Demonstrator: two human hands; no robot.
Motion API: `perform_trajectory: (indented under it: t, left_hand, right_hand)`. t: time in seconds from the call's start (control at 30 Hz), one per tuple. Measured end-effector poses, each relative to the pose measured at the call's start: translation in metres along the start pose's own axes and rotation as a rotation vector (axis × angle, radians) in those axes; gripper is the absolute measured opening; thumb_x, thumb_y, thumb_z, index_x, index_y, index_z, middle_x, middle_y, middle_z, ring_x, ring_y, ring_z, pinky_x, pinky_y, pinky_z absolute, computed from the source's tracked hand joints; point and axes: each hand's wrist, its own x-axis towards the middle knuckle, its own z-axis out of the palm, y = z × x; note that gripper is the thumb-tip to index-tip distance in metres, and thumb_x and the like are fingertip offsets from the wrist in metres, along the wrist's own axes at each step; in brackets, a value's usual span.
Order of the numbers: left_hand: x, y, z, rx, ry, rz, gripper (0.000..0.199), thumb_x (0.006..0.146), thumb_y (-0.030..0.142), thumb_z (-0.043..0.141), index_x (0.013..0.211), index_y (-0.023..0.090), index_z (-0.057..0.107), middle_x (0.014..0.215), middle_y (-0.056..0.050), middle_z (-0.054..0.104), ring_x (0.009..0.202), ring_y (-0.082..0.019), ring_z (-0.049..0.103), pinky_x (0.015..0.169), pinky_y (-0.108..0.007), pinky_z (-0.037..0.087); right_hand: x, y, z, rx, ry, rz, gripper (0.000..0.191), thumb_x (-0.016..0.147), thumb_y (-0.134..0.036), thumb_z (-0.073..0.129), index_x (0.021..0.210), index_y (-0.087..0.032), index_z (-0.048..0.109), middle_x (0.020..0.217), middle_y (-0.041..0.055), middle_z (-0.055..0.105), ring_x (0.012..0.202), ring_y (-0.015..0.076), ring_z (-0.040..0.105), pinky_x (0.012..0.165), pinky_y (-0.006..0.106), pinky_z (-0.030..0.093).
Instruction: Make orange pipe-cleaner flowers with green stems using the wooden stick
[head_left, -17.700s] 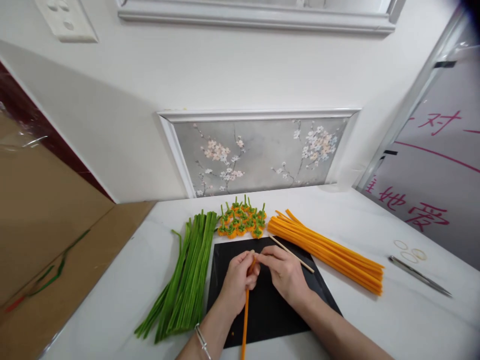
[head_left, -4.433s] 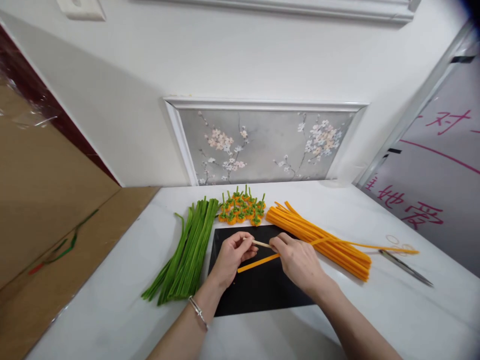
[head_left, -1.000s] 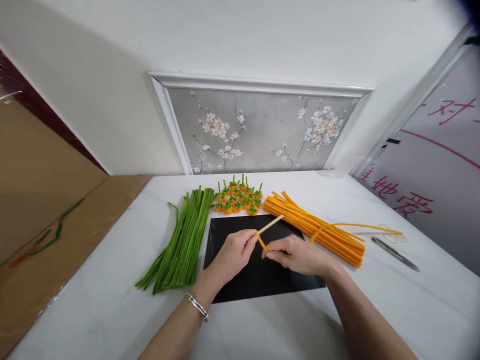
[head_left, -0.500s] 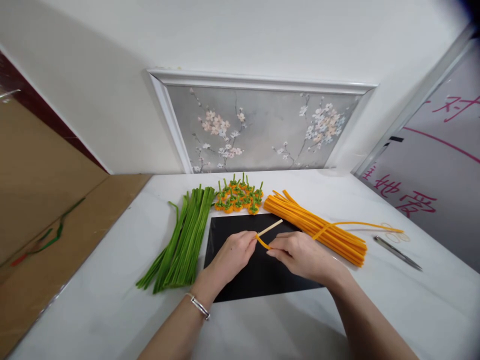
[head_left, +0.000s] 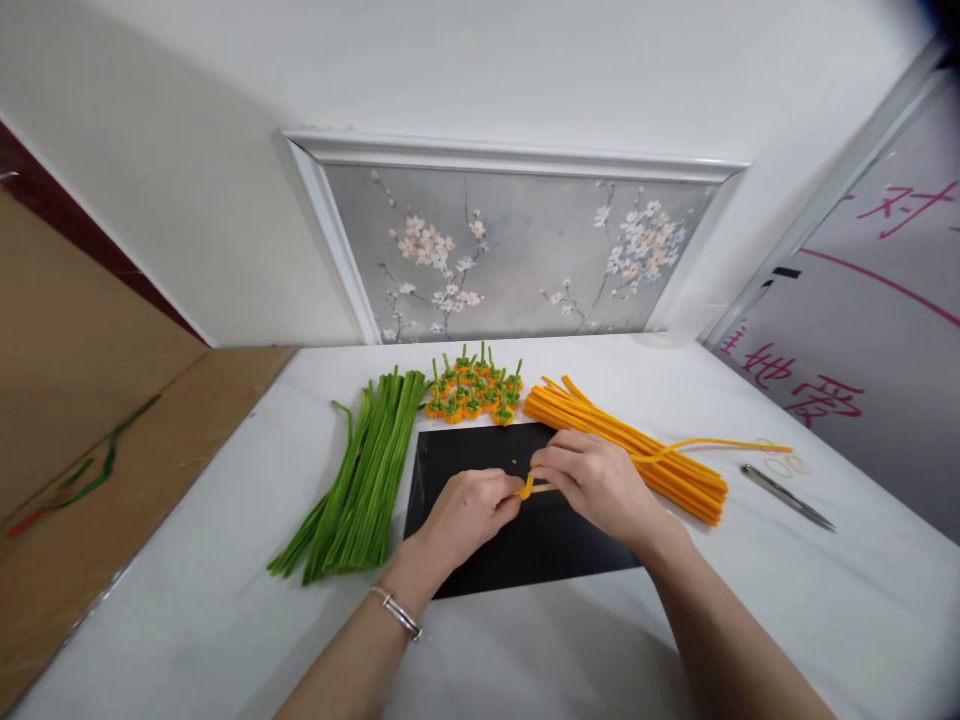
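Observation:
Over the black mat [head_left: 480, 560], my left hand [head_left: 476, 505] pinches a thin pale stick [head_left: 541, 488] near one end, where an orange fuzzy stem [head_left: 527, 487] bends around it. My right hand [head_left: 589, 478] grips the orange stem just to the right, fingers pressed together and raised slightly above the stick. The stem's long part trails behind my right hand and seems to reappear across the orange bundle [head_left: 622, 435]. Most of the stick is hidden by my fingers.
A bundle of green fuzzy stems [head_left: 375, 480] lies left of the mat. Several small orange pieces with green tops [head_left: 476, 390] stand behind it. Tweezers [head_left: 787, 497] and thin rubber bands [head_left: 787, 464] lie at the right on the white table [head_left: 555, 650].
My right hand has moved up and slightly left, lifting the orange stem around the stick. The stick now points more level, and the view has shifted slightly.

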Motion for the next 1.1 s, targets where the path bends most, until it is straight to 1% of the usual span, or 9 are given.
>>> perform_trajectory:
  t: [0.2, 0.37, 0.43, 0.57, 0.7, 0.8, 0.9, 1.0, 1.1]
  left_hand:
    - [0.000, 0.004, 0.002, -0.009, -0.025, 0.035, 0.022, 0.086, 0.009, 0.048, 0.074, 0.017, 0.065, 0.066, -0.001, 0.058, 0.059, -0.013, 0.052, 0.057, -0.024, 0.035]
    - [0.000, 0.014, -0.006, -0.110, -0.034, 0.021, 0.014, 0.084, 0.013, 0.054, 0.071, 0.017, 0.058, 0.067, 0.001, 0.053, 0.059, -0.012, 0.048, 0.056, -0.023, 0.035]
    - [0.000, 0.017, -0.009, -0.195, -0.046, 0.009, 0.015, 0.086, 0.017, 0.053, 0.072, 0.017, 0.057, 0.068, 0.002, 0.051, 0.060, -0.012, 0.047, 0.056, -0.024, 0.035]
    - [0.003, 0.016, -0.009, -0.324, -0.035, -0.042, 0.031, 0.096, 0.024, 0.041, 0.077, 0.016, 0.065, 0.069, 0.001, 0.055, 0.065, -0.013, 0.051, 0.061, -0.024, 0.037]
    - [0.005, 0.008, -0.006, -0.395, -0.026, -0.106, 0.024, 0.094, 0.025, 0.049, 0.086, 0.016, 0.070, 0.072, 0.000, 0.059, 0.066, -0.013, 0.053, 0.062, -0.023, 0.038]
    - [0.005, 0.004, -0.005, -0.364, -0.020, -0.102, 0.019, 0.092, 0.022, 0.052, 0.090, 0.016, 0.070, 0.076, -0.001, 0.063, 0.069, -0.013, 0.056, 0.064, -0.022, 0.040]
    - [0.003, 0.007, -0.004, -0.241, -0.028, -0.050, 0.018, 0.092, 0.019, 0.051, 0.087, 0.017, 0.069, 0.078, -0.001, 0.064, 0.071, -0.014, 0.057, 0.066, -0.023, 0.040]
    - [0.000, 0.012, -0.004, -0.133, -0.041, -0.019, 0.018, 0.091, 0.018, 0.052, 0.082, 0.017, 0.068, 0.077, -0.001, 0.064, 0.069, -0.014, 0.058, 0.064, -0.023, 0.040]
    - [-0.001, 0.017, -0.003, -0.128, -0.042, 0.021, 0.016, 0.088, 0.017, 0.057, 0.076, 0.017, 0.067, 0.071, 0.000, 0.064, 0.063, -0.012, 0.055, 0.061, -0.023, 0.038]
  right_hand:
    - [0.001, 0.002, -0.002, 0.044, -0.035, 0.072, 0.021, 0.095, -0.034, 0.053, 0.093, -0.026, 0.072, 0.088, 0.0023, 0.069, 0.076, 0.0154, 0.064, 0.068, 0.024, 0.043]
    - [0.000, 0.008, -0.001, 0.007, 0.029, 0.106, 0.023, 0.095, -0.035, 0.051, 0.095, -0.025, 0.072, 0.087, 0.0033, 0.070, 0.079, 0.0166, 0.065, 0.072, 0.025, 0.044]
    - [-0.001, 0.011, 0.000, 0.008, 0.059, 0.083, 0.024, 0.096, -0.035, 0.050, 0.097, -0.025, 0.072, 0.088, 0.0040, 0.071, 0.080, 0.0165, 0.065, 0.074, 0.025, 0.045]
    - [-0.002, 0.014, 0.001, 0.020, 0.148, -0.031, 0.026, 0.097, -0.036, 0.049, 0.096, -0.023, 0.072, 0.089, 0.0050, 0.071, 0.078, 0.0154, 0.065, 0.075, 0.024, 0.046]
    - [-0.001, 0.015, 0.000, 0.025, 0.228, -0.142, 0.025, 0.096, -0.033, 0.051, 0.092, -0.021, 0.072, 0.086, 0.0052, 0.071, 0.078, 0.0153, 0.064, 0.075, 0.025, 0.047]
    - [-0.001, 0.015, 0.000, 0.017, 0.206, -0.143, 0.024, 0.096, -0.032, 0.052, 0.091, -0.021, 0.072, 0.085, 0.0049, 0.070, 0.078, 0.0155, 0.064, 0.074, 0.025, 0.046]
    - [-0.001, 0.014, 0.000, 0.016, 0.145, -0.111, 0.021, 0.095, -0.031, 0.054, 0.090, -0.021, 0.072, 0.085, 0.0041, 0.070, 0.079, 0.0159, 0.064, 0.074, 0.025, 0.046]
    - [-0.001, 0.012, -0.002, 0.058, 0.057, -0.030, 0.015, 0.091, -0.029, 0.060, 0.088, -0.022, 0.072, 0.085, 0.0019, 0.070, 0.078, 0.0147, 0.064, 0.074, 0.024, 0.046]
    - [-0.001, 0.015, -0.005, 0.159, -0.052, 0.074, 0.012, 0.088, -0.028, 0.063, 0.084, -0.024, 0.073, 0.083, -0.0007, 0.070, 0.073, 0.0126, 0.064, 0.070, 0.022, 0.046]
